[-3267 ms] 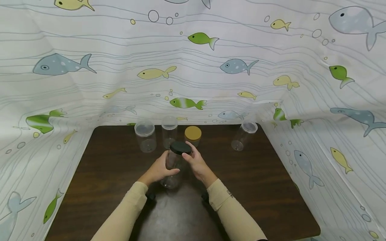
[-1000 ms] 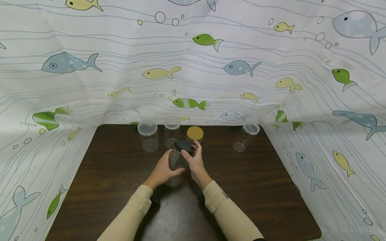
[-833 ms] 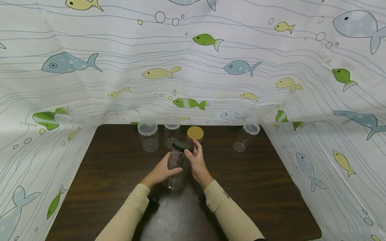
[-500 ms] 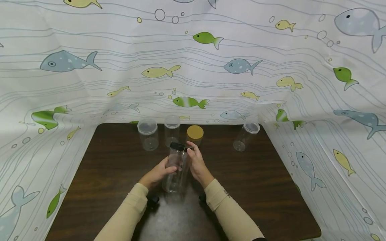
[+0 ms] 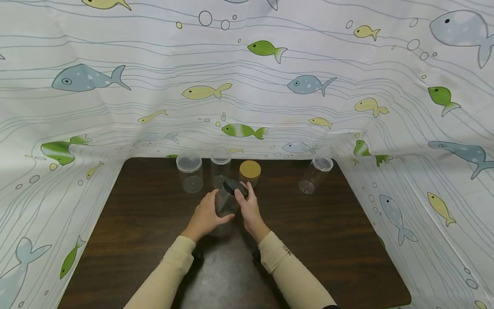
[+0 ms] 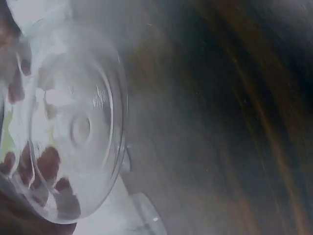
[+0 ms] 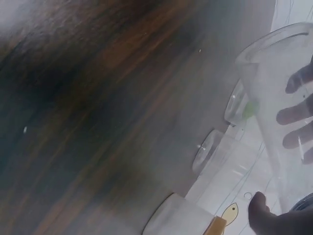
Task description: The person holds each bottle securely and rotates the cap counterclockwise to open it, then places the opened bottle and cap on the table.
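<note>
A clear plastic jar with a black lid is held tilted above the dark wooden table. My left hand wraps round the jar's body; its fingers show through the clear base in the left wrist view. My right hand grips the black lid from the right. The right wrist view shows the jar's wall with fingers behind it and a fingertip near the lid.
At the table's back stand two clear jars with clear lids, a jar with a tan lid, and a tilted clear jar at the right. Fish-print cloth walls in the table on three sides.
The jar stood upright on the table half a second ago; now it is lifted and tilted with its lid away from me. Both hands kept their hold and moved slightly toward the back.
</note>
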`<move>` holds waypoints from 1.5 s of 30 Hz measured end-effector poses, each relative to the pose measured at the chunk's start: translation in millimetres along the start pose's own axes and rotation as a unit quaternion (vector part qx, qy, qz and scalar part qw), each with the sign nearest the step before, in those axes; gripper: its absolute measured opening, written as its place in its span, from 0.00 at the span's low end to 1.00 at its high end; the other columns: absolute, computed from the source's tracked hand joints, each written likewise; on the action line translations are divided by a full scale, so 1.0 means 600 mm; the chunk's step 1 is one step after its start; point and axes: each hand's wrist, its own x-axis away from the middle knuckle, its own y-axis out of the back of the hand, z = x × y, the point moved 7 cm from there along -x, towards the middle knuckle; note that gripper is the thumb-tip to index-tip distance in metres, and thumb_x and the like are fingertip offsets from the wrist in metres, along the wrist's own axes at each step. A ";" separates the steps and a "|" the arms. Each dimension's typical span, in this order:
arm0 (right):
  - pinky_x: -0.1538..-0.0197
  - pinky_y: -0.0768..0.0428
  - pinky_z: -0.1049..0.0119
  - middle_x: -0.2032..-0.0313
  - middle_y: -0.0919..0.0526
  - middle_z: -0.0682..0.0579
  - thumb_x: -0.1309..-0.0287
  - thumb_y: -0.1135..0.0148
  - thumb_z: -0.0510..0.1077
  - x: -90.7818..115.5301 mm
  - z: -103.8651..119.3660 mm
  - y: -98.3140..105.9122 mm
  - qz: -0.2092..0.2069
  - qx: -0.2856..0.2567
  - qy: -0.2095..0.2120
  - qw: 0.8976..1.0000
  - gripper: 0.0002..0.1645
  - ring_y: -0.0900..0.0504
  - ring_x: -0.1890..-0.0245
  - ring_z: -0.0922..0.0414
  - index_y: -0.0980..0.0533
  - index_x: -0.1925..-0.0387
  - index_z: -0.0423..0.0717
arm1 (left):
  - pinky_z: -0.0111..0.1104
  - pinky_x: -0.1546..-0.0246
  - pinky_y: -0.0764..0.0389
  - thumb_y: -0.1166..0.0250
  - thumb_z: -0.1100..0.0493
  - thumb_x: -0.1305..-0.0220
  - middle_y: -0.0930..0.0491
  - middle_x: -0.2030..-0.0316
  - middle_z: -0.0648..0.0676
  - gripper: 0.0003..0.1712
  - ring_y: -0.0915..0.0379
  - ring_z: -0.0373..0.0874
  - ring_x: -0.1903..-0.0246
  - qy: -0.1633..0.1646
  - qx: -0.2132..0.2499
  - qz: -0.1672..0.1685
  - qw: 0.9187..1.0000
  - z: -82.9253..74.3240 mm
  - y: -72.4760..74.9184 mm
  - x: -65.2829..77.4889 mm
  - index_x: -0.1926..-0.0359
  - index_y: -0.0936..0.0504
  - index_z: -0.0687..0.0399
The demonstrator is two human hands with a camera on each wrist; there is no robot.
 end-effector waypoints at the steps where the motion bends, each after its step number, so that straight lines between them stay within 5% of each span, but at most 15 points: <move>1: 0.25 0.45 0.47 0.23 0.47 0.38 0.31 0.37 0.57 0.000 -0.002 0.002 -0.014 0.012 -0.008 1.000 0.59 0.46 0.24 0.43 0.63 0.21 0.36 | 0.61 0.46 0.27 0.22 0.39 0.49 0.28 0.38 0.65 0.58 0.29 0.61 0.42 -0.008 -0.030 -0.012 0.999 -0.004 0.000 0.001 0.28 0.38 0.66; 6: 0.26 0.42 0.46 0.24 0.45 0.38 0.37 0.32 0.59 0.004 -0.005 0.010 -0.061 0.048 -0.041 0.996 0.60 0.43 0.25 0.42 0.55 0.20 0.41 | 0.59 0.50 0.24 0.21 0.37 0.52 0.26 0.42 0.66 0.58 0.26 0.61 0.47 -0.038 -0.082 -0.043 0.995 -0.015 0.000 0.004 0.30 0.36 0.67; 9: 0.27 0.40 0.47 0.26 0.42 0.38 0.36 0.32 0.55 0.003 -0.004 0.011 -0.056 0.035 -0.041 0.997 0.55 0.38 0.28 0.42 0.51 0.20 0.44 | 0.55 0.48 0.23 0.21 0.40 0.50 0.27 0.40 0.65 0.57 0.26 0.59 0.47 -0.042 -0.035 -0.021 0.998 -0.014 -0.002 0.004 0.29 0.37 0.66; 12: 0.29 0.37 0.51 0.28 0.37 0.40 0.34 0.33 0.52 0.002 0.000 0.009 -0.032 0.012 -0.029 0.999 0.50 0.34 0.31 0.46 0.50 0.22 0.44 | 0.53 0.44 0.25 0.22 0.46 0.45 0.29 0.37 0.64 0.53 0.27 0.58 0.43 -0.027 0.055 0.035 0.998 -0.008 -0.006 0.003 0.28 0.39 0.63; 16: 0.36 0.33 0.61 0.31 0.35 0.39 0.35 0.33 0.55 0.002 0.006 0.005 0.011 -0.024 -0.019 0.999 0.50 0.28 0.41 0.54 0.49 0.26 0.40 | 0.54 0.39 0.29 0.25 0.52 0.40 0.30 0.34 0.63 0.48 0.30 0.58 0.38 0.003 0.167 0.112 0.980 -0.002 -0.009 0.004 0.26 0.41 0.61; 20: 0.43 0.31 0.67 0.34 0.38 0.40 0.39 0.29 0.61 0.004 0.009 0.004 0.039 -0.064 -0.016 0.997 0.53 0.27 0.48 0.59 0.48 0.30 0.39 | 0.47 0.43 0.26 0.28 0.53 0.36 0.28 0.38 0.62 0.43 0.26 0.54 0.43 0.007 0.223 0.156 0.962 -0.002 -0.011 0.007 0.28 0.40 0.61; 31: 0.42 0.30 0.66 0.47 0.25 0.54 0.47 0.27 0.69 0.003 0.006 0.007 0.104 -0.107 0.002 0.989 0.61 0.23 0.49 0.62 0.46 0.29 0.39 | 0.37 0.49 0.21 0.33 0.58 0.32 0.23 0.46 0.64 0.37 0.24 0.50 0.49 -0.040 0.313 0.200 0.928 -0.009 -0.018 0.010 0.30 0.39 0.66; 38: 0.36 0.33 0.64 0.39 0.26 0.52 0.46 0.28 0.68 0.007 -0.002 0.007 0.102 -0.108 -0.001 0.989 0.57 0.25 0.43 0.62 0.43 0.30 0.38 | 0.37 0.51 0.20 0.32 0.58 0.32 0.21 0.47 0.64 0.37 0.22 0.49 0.51 -0.022 0.297 0.189 0.936 0.000 -0.022 0.015 0.30 0.39 0.66; 45: 0.31 0.37 0.60 0.36 0.28 0.50 0.42 0.31 0.68 0.008 0.006 0.004 0.102 -0.100 0.010 0.990 0.60 0.27 0.39 0.60 0.45 0.24 0.37 | 0.44 0.46 0.23 0.27 0.52 0.38 0.24 0.42 0.62 0.43 0.23 0.53 0.47 0.002 0.230 0.129 0.965 0.007 -0.013 0.008 0.29 0.38 0.61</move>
